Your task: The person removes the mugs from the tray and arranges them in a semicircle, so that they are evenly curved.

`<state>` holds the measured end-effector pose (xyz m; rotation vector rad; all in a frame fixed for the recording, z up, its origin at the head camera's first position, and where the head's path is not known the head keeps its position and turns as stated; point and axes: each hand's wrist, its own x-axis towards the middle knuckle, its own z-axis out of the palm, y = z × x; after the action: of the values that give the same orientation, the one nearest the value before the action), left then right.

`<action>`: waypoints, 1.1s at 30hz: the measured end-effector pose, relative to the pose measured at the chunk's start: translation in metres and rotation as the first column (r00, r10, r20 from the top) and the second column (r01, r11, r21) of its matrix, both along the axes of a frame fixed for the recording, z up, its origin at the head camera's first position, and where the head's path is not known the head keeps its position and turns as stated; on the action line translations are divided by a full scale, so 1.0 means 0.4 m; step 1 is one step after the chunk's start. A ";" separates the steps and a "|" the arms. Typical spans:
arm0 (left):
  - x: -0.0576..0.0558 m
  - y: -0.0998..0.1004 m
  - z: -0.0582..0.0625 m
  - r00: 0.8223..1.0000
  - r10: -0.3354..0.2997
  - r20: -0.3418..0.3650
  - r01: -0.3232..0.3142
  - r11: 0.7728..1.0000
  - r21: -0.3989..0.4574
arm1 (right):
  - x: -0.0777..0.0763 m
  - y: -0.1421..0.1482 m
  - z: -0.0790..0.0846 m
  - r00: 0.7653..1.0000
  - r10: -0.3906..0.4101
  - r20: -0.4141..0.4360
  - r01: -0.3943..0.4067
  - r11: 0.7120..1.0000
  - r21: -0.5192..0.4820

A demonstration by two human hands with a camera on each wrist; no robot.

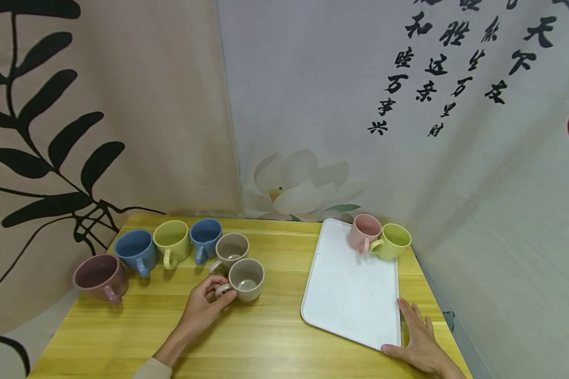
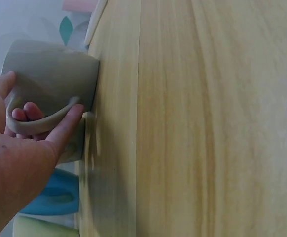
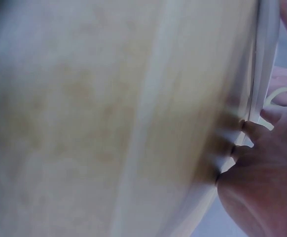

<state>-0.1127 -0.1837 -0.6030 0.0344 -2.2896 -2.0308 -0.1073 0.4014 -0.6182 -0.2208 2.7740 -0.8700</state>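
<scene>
My left hand (image 1: 204, 305) has its fingers at the handle of the nearer grey-beige mug (image 1: 247, 280). In the left wrist view, fingertips show through the handle (image 2: 40, 123) of this upright mug (image 2: 50, 69). Just behind it stands another grey-beige mug (image 1: 232, 247). At the white tray's (image 1: 346, 300) near right corner, my right hand (image 1: 419, 342) rests with spread fingers along the edge and the thumb at the corner. A pink mug (image 1: 364, 231) and a yellow-green mug (image 1: 392, 242) stand side by side at the tray's far end.
Left of the grey-beige mugs stand a blue mug (image 1: 206, 237), a yellow-green mug (image 1: 172, 239), a larger blue mug (image 1: 135, 250) and a mauve mug (image 1: 99, 276). The wooden table (image 1: 265, 342) meets a printed curtain (image 1: 303, 105) at its back.
</scene>
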 end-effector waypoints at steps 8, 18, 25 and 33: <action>0.004 -0.003 0.006 1.000 -0.008 -0.013 0.008 1.000 -0.028 | 0.001 0.001 -0.002 1.000 0.002 -0.003 -0.002 1.000 -0.001; 0.029 -0.013 0.030 0.989 0.058 -0.136 -0.105 0.924 -0.368 | 0.002 0.002 -0.003 1.000 0.006 -0.016 -0.006 1.000 -0.012; 0.031 -0.013 0.064 0.938 0.114 -0.328 -0.263 0.849 -0.458 | -0.001 0.005 -0.007 1.000 0.003 -0.005 -0.003 1.000 -0.018; 0.009 0.046 0.152 0.861 0.070 -0.504 -0.314 0.853 -0.418 | -0.003 0.004 -0.005 1.000 0.002 0.009 -0.002 1.000 -0.013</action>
<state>-0.1093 -0.1653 -0.5423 -0.2227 -2.2720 -1.1427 -0.1084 0.4031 -0.6203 -0.2205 2.7598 -0.8866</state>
